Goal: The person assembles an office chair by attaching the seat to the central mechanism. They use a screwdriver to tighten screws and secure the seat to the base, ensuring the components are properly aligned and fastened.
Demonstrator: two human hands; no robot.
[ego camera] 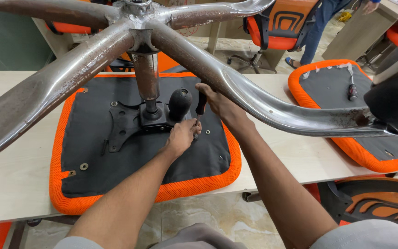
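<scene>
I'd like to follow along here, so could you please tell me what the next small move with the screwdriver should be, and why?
Probably turn the screwdriver to drive the screw home. The right hand grips its handle upright, while the left hand steadies the tip beside the black mounting plate on the upturned orange seat, so the tool looks seated.

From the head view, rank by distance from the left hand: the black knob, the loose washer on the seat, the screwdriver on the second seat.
1. Black knob, just above the left hand.
2. Loose washer, lower left on the seat.
3. Screwdriver, far right on the second seat.

A chair seat [93, 166] lies on the table [14, 184], a second seat [332, 87] to its right.
</scene>
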